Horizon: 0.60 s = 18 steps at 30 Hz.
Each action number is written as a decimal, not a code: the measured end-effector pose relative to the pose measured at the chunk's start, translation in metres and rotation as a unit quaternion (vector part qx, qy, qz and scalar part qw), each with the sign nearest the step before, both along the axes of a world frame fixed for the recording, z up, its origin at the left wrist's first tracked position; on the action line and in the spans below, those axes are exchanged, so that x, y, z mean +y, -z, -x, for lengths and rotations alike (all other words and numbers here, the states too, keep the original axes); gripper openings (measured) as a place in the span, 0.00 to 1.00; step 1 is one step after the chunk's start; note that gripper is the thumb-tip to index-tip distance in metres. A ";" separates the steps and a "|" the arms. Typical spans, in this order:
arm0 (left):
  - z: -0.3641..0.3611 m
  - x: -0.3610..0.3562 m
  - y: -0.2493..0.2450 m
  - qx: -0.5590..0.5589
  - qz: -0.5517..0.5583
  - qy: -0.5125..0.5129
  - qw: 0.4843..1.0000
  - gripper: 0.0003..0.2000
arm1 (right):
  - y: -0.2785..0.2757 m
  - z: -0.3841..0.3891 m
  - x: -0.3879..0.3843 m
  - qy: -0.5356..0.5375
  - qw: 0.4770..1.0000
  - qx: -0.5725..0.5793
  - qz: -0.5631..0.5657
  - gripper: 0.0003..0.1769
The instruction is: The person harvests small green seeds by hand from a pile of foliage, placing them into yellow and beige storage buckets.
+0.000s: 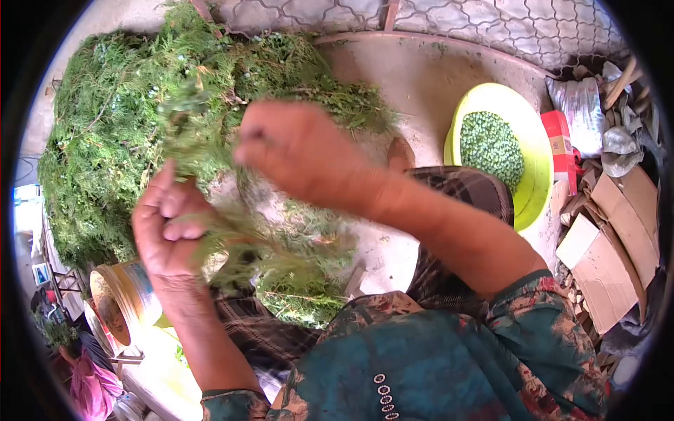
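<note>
My left hand [172, 228] is closed on a leafy evergreen sprig [260, 256], whose blurred foliage spreads to the right of the fingers. Up and to the right of it, my right hand [298, 154] is raised with its fingers curled together. Motion blur hides whatever those fingers may hold. A big heap of cut evergreen branches [105, 140], dotted with small pale berries, lies behind and left of both hands. Beyond my right forearm stands a yellow-green basin [539, 186] partly filled with small green berries [491, 149].
Loose sprigs [298, 298] lie on the floor between my legs. A bucket [130, 298] tilts on its side at the left. Right of the basin are a red box [558, 151], a plastic bag [579, 112] and cardboard pieces [611, 259]. Wire mesh [463, 17] runs along the back.
</note>
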<state>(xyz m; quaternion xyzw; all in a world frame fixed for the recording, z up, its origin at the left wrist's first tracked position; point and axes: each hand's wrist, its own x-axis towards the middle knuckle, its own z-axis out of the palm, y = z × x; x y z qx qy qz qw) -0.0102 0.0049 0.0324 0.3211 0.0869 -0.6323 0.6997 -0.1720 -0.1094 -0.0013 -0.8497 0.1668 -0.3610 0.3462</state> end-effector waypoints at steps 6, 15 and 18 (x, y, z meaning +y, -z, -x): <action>-0.053 0.029 0.022 -0.197 0.088 -0.001 0.977 0.03 | -0.019 0.048 -0.060 -0.066 0.685 -0.251 -0.681 0.06; -0.040 0.025 0.009 -0.067 0.083 0.084 0.991 0.09 | 0.065 0.069 -0.071 0.052 0.772 -0.085 -0.628 0.11; -0.037 0.029 0.007 -0.104 0.059 0.037 0.992 0.09 | 0.150 0.088 -0.082 0.189 0.849 0.124 -0.478 0.12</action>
